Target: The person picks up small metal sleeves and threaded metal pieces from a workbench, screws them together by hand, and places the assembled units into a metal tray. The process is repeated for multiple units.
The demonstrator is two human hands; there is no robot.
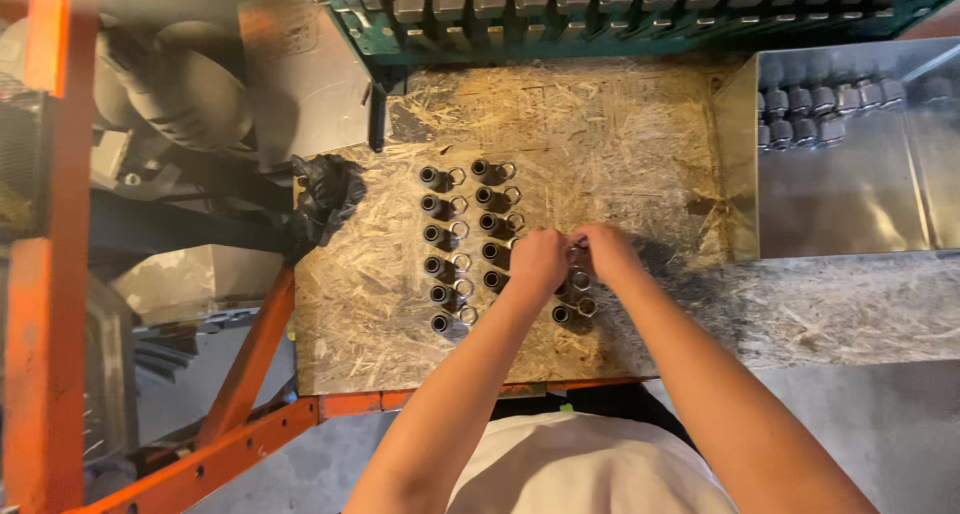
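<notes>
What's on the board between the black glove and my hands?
Head view: two columns of small metal fittings stand between the black glove and the hands, left, right.

The board [600,134] is lying bare along its back strip and its left margin, leaving a hand room to pass there. 2 columns of nuts [447,249] are filling the centre, with narrow lanes between them. Both hands [575,256] are blocking the third column. A black rag [325,199] is crowding the left edge. The metal tray [860,194] is walling off the right side, and the green rack [640,9] is closing the back.
</notes>
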